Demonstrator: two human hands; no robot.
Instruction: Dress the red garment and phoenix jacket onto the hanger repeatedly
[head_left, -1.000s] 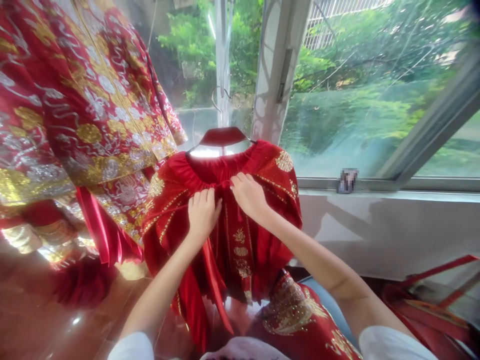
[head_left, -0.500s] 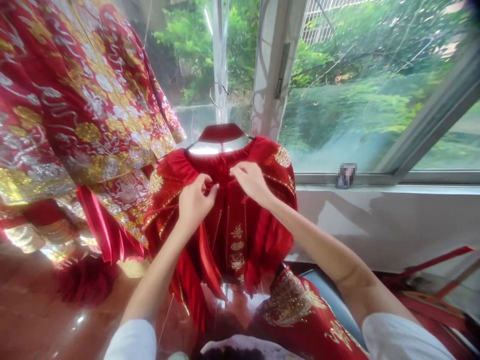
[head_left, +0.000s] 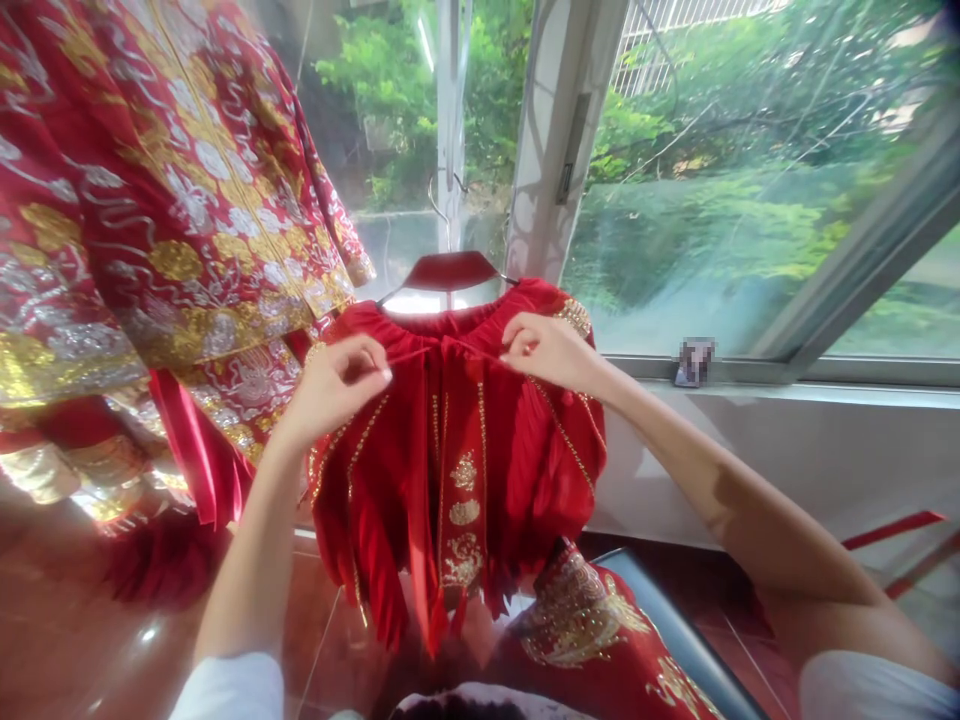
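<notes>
A red pleated skirt (head_left: 457, 470) with gold embroidery hangs from a red hanger (head_left: 450, 272) in front of the window. My left hand (head_left: 341, 380) pinches a thin red tie string (head_left: 409, 354) at the waistband and draws it out to the left. My right hand (head_left: 544, 350) pinches the other end of the string and holds it to the right. The string runs taut between both hands across the gathered waistband.
A large red robe (head_left: 172, 230) with gold and silver embroidery hangs at the left. More red embroidered cloth (head_left: 592, 620) lies below on a blue surface. The window frame (head_left: 559, 140) and white sill (head_left: 780, 392) stand behind. A glossy brown floor (head_left: 67, 630) shows at lower left.
Both hands were close together at the middle of the waistband; now they have moved apart, left and right, pulling the tie string out taut.
</notes>
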